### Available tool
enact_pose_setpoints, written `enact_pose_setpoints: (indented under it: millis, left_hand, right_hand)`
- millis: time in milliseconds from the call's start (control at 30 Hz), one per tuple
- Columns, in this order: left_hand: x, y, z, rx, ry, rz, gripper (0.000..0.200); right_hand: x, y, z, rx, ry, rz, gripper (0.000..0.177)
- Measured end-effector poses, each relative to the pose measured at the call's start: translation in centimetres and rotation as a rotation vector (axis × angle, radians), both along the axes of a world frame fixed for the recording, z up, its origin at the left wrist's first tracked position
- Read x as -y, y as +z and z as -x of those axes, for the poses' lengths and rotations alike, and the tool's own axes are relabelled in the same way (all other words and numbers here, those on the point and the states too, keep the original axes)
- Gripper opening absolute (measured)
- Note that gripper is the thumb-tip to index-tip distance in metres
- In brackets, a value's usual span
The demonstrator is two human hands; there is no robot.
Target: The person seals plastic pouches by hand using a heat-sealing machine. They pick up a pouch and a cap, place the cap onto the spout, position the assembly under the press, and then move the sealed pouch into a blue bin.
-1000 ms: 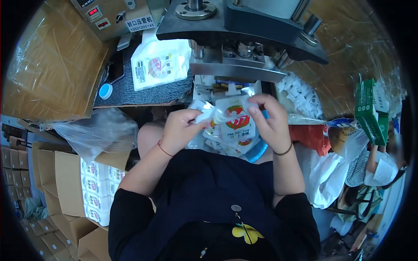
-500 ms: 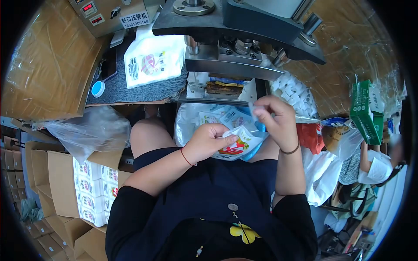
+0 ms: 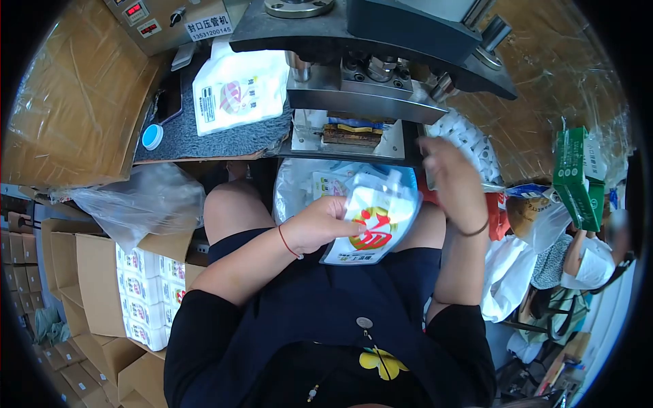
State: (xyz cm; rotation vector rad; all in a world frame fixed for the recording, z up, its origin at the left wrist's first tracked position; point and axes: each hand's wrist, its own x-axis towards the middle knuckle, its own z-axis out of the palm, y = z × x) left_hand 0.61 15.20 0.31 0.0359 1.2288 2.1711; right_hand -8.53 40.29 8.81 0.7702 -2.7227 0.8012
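Note:
A white spouted pouch (image 3: 388,202) with a red and green print is pinched at its left edge by my left hand (image 3: 316,224); its clear spout points up and away from me. My right hand (image 3: 454,182) is apart from the pouch, beside the heap of small white plastic pieces (image 3: 469,146) at the right of the press. Motion smears its fingers, so whether they hold anything cannot be made out. Behind the held pouch, a plastic-lined container (image 3: 284,187) between my knees has more printed pouches (image 3: 331,183) in it.
The press (image 3: 367,102) with its metal bar stands ahead. Left of it, a white pouch (image 3: 238,98), a blue cap (image 3: 153,137) and a phone (image 3: 169,105) lie on grey cloth. An open carton (image 3: 98,285) of packed goods is at left. A green box (image 3: 571,177) and another person (image 3: 578,262) are at right.
The pouch has come up and turned flatter, so its print and spout now show more fully. My right hand has moved away from it to the right, toward the white plastic pieces.

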Motion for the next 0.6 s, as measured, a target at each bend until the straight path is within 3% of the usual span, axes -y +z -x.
enact_pose_setpoints:
  millis: [67, 133, 367, 433, 467, 500, 533, 600]
  left_hand:
    - [0.9, -0.7, 1.0, 0.009, 0.065, -0.010, 0.030]
    - [2.8, 0.4, 3.7, 0.030, 0.149, -0.018, 0.032]
    - [3.6, 1.0, 6.3, 0.032, 0.269, -0.040, 0.030]
    - [5.5, 0.3, 6.8, -0.262, 0.653, 0.396, 0.033]
    - [7.6, 0.5, 7.9, -0.371, 0.790, 0.314, 0.031]
    - [9.8, 1.6, 8.4, -0.558, 0.986, 0.672, 0.038]
    - [12.8, 1.3, 9.5, -1.058, 1.136, 1.288, 0.052]
    - [16.4, -0.7, 9.6, -1.176, 0.703, 1.909, 0.061]
  right_hand:
    - [-2.3, -0.3, 2.5, -0.161, -0.234, -0.179, 0.027]
    - [-4.9, -3.4, 4.6, -0.241, -0.211, -0.478, 0.029]
    - [-4.3, -4.8, 4.6, -0.215, -0.254, -0.346, 0.024]
    - [-4.5, -4.8, 4.7, -0.205, -0.237, -0.335, 0.021]
    - [-4.6, -4.7, 4.6, -0.199, -0.232, -0.331, 0.020]
    - [-4.5, -4.7, 4.3, -0.216, -0.261, -0.294, 0.019]
    - [-4.4, -4.6, 4.1, -0.235, -0.291, -0.256, 0.019]
    - [-4.5, -4.6, 3.9, -0.319, -0.323, -0.178, 0.019]
